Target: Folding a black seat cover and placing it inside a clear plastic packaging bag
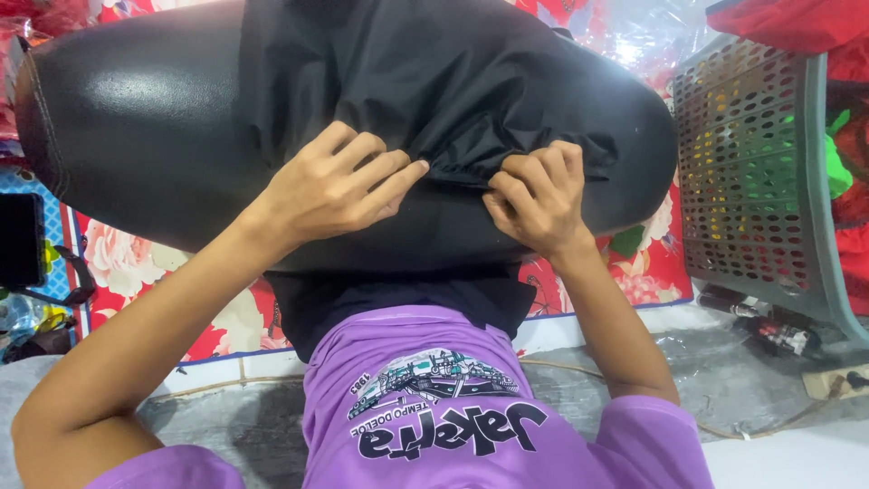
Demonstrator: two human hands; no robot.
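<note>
A long black padded seat [136,118] lies across my lap, its glossy textured skin facing up. A black fabric cover [434,72] is draped over the seat's middle and right part, with a gathered elastic hem at its near edge. My left hand [335,186] pinches that bunched hem, fingers pointing right. My right hand [539,199] grips the same hem a little to the right, fingers curled tightly into the cloth. Both hands rest on the seat's near side, close together.
A grey perforated plastic basket [751,181] with coloured things inside stands at the right. A red floral sheet [226,317] lies under the seat. A dark phone-like object [20,240] sits at the left edge. Small bottles [778,333] lie on the grey floor by the basket.
</note>
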